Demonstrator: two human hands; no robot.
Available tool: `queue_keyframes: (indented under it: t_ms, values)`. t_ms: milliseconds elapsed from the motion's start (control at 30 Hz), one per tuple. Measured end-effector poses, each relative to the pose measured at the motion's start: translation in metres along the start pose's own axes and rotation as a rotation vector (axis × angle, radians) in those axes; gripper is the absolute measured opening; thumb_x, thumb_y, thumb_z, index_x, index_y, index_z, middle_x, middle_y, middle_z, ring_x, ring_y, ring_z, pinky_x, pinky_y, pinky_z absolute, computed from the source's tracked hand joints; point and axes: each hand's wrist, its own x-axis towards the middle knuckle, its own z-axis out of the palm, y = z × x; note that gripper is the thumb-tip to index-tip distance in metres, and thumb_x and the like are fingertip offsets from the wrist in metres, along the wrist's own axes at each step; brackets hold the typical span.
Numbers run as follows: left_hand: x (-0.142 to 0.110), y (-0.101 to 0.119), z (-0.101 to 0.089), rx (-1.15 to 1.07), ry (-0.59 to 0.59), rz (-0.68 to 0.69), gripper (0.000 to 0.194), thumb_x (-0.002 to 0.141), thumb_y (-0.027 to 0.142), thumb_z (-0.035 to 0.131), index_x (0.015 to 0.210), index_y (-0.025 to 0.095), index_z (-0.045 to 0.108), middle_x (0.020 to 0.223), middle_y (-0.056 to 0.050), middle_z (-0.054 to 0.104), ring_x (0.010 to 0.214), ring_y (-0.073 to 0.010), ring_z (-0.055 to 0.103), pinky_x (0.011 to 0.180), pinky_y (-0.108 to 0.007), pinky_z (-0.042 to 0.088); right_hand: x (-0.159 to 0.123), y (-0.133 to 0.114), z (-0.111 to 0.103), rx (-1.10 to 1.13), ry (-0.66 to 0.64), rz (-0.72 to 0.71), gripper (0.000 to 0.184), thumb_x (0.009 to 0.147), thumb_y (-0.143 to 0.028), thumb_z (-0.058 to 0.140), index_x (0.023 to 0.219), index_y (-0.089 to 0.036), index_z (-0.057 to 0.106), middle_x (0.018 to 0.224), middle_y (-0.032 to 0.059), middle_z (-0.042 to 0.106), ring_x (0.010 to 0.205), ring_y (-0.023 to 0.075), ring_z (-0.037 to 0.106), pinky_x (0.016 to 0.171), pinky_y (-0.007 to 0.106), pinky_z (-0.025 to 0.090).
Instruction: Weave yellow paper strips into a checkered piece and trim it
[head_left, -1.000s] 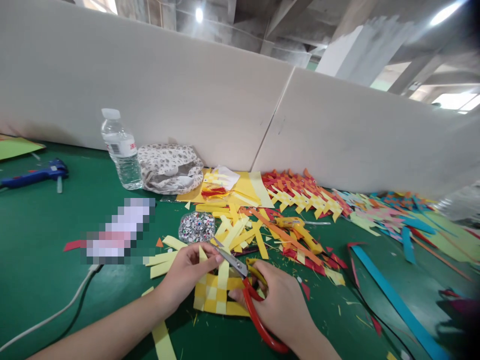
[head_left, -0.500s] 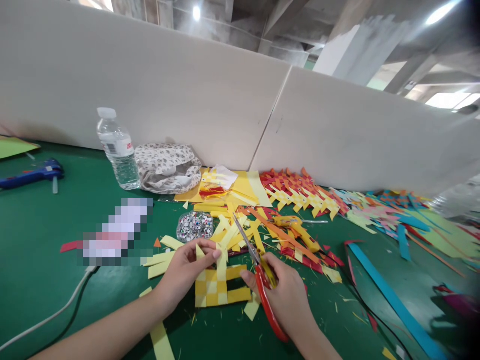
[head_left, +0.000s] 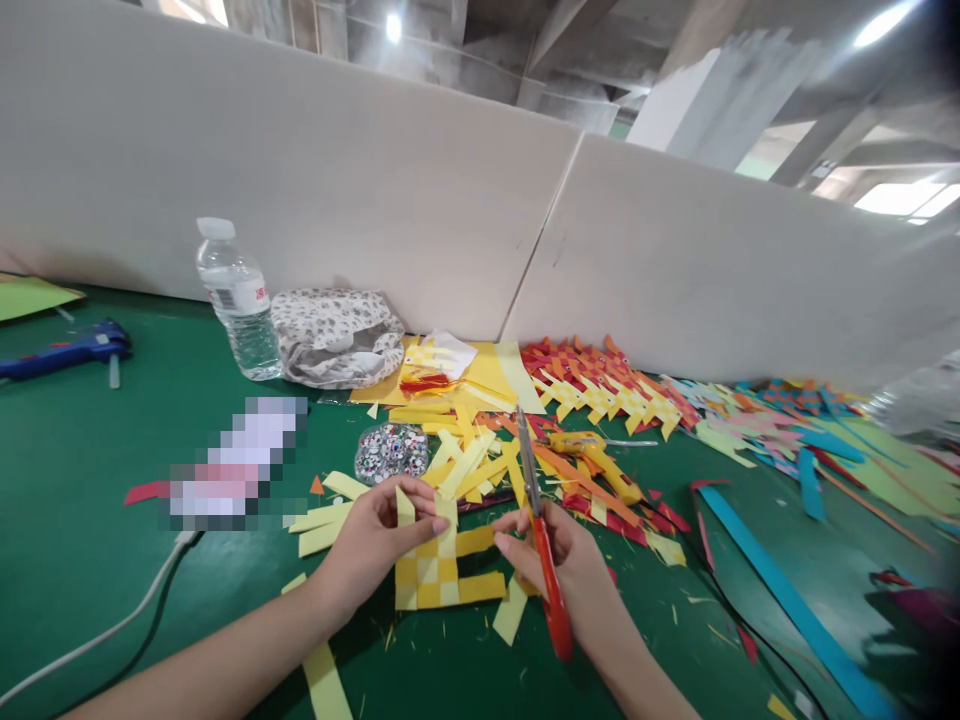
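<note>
My left hand (head_left: pixel 386 535) pinches the upper part of a woven paper piece (head_left: pixel 427 582) in pale and deeper yellow checks. Two of its deeper yellow strips stick out to the right, and pale strip ends rise at its top. In my right hand (head_left: pixel 581 565) are red-handled scissors (head_left: pixel 553 590), blades pointing up and nearly together. The thumb and a fingertip of that hand are by the end of the upper right strip; whether they touch it I cannot tell.
Behind the hands lie loose yellow strips (head_left: pixel 465 465), a bag of googly eyes (head_left: pixel 390 452) and a yellow glue gun (head_left: pixel 611 470). Finished woven paper fish (head_left: pixel 600 395) line the wall. A water bottle (head_left: pixel 244 320) stands left, near a blue glue gun (head_left: pixel 67 350). A black cord (head_left: pixel 735 610) runs at right.
The scissors have swung from leaning left to nearly upright in my right hand. Its thumb and finger have come forward to the strip's end. My left hand still holds the woven piece.
</note>
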Motion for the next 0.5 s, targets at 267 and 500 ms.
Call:
queue_keyframes:
  t_ms: [267,500]
  values:
    - [0.001,-0.006,-0.004,-0.032,0.046,0.043,0.020,0.065,0.024,0.072,0.070,0.020,0.053,0.072,0.003,0.052,0.065,-0.0106,0.049,0.060,-0.020,0.040,-0.003,-0.011,0.004,-0.027,-0.027,-0.005,0.031,0.064,-0.036,0.068,0.084,-0.019,0.052,0.078,0.0009,0.060,0.054,0.0108,0.047,0.052,0.025,0.043]
    - [-0.001,-0.003,-0.002,-0.079,0.000,0.005,0.025,0.061,0.024,0.075,0.072,0.020,0.053,0.066,0.006,0.053,0.060,-0.0097,0.050,0.058,-0.020,0.040,-0.002,-0.009,0.004,0.141,0.027,-0.047,0.035,0.058,-0.034,0.074,0.075,-0.020,0.046,0.072,-0.0016,0.056,0.057,0.0120,0.052,0.055,0.025,0.046]
